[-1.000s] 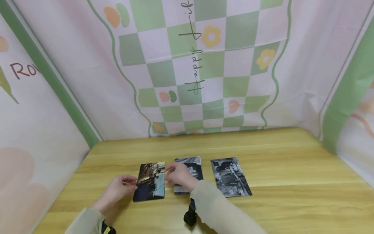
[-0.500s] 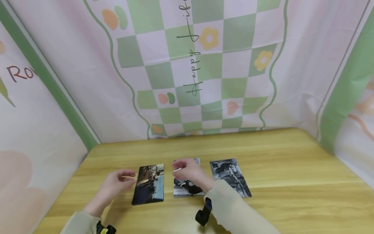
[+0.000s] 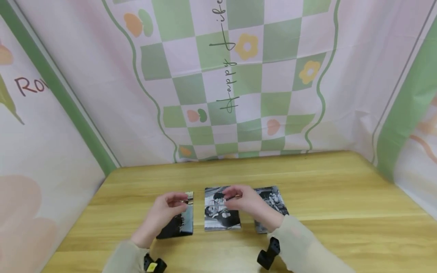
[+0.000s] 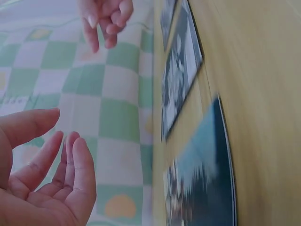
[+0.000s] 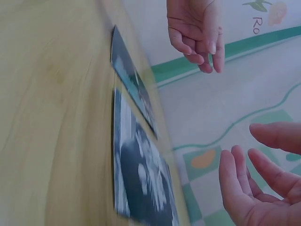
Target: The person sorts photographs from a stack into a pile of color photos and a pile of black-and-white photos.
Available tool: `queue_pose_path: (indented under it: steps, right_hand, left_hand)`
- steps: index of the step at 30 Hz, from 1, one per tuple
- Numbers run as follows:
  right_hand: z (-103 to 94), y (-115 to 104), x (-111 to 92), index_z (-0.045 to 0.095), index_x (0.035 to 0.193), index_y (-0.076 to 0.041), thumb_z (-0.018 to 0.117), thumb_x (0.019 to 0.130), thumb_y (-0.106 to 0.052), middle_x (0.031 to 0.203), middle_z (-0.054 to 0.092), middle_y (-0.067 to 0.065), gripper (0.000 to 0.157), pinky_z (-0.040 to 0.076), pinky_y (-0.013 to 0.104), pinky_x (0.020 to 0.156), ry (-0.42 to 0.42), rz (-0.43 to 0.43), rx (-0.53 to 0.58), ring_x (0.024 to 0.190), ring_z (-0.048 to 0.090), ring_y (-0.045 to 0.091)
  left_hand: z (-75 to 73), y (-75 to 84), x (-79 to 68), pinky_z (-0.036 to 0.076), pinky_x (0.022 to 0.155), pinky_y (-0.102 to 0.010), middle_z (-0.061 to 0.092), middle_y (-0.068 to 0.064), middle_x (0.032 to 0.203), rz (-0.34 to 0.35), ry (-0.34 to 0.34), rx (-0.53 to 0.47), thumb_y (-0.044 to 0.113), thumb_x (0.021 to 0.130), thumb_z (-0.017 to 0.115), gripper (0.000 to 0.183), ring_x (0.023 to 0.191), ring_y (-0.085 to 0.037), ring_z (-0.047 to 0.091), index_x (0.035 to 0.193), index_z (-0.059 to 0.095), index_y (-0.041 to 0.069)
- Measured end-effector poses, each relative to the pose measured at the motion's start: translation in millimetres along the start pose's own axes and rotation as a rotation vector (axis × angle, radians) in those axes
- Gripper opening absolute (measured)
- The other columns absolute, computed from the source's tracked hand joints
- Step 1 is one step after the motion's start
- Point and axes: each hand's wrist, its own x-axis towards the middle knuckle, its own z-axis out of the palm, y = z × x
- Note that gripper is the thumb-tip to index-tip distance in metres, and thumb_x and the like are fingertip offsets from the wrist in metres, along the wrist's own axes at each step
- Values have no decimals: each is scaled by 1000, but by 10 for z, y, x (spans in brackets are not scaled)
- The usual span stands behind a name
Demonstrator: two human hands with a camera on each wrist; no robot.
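Three picture cards lie in a row on the wooden table. The left one (image 3: 186,223) is in colour, with a blue patch; my left hand (image 3: 160,216) is over it and hides its upper left part. A black-and-white card (image 3: 216,222) with figures on it lies in the middle. Over its right edge and the gap beyond hovers my right hand (image 3: 249,203), whose forearm partly covers the right-hand black-and-white card (image 3: 274,197). In the wrist views, the fingers of both hands are loosely bent, thumbs apart, and hold nothing.
The wooden table (image 3: 324,197) reaches back to a hanging cloth (image 3: 239,94) with green checks and flowers. More printed cloth (image 3: 41,151) stands along the left side and at the right. Black wrist cameras (image 3: 268,256) are strapped at both cuffs.
Both hands have moved right: the left from beside the colour card to over it, the right from that card's right edge to past the middle card, baring more of the middle picture.
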Motion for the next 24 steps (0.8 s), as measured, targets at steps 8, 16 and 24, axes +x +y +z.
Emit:
queue_pose_path:
  steps: [8, 16, 24]
  right_hand:
    - [-233, 119, -138, 50, 127, 7, 63, 88, -8, 118, 57, 24, 43, 56, 38, 84, 29, -12, 9, 98, 61, 21]
    - [-363, 201, -215, 47, 128, 10, 62, 88, -6, 117, 56, 26, 45, 56, 38, 84, 52, -10, 24, 95, 62, 19]
    - [-552, 294, -274, 44, 128, 14, 61, 89, -6, 118, 54, 30, 48, 56, 37, 83, 38, -35, 16, 95, 62, 20]
  left_hand:
    - [337, 71, 45, 55, 79, -30, 64, -18, 111, 59, -120, -37, 6, 86, 67, 30, 90, -16, 62, 114, 63, -2]
    - [656, 135, 94, 54, 76, -28, 64, -19, 111, 93, -196, -69, 6, 85, 67, 27, 90, -16, 63, 111, 63, -3]
    - [913, 222, 109, 55, 73, -27, 66, -18, 107, 123, -223, -88, 6, 85, 68, 25, 89, -19, 65, 108, 65, -2]
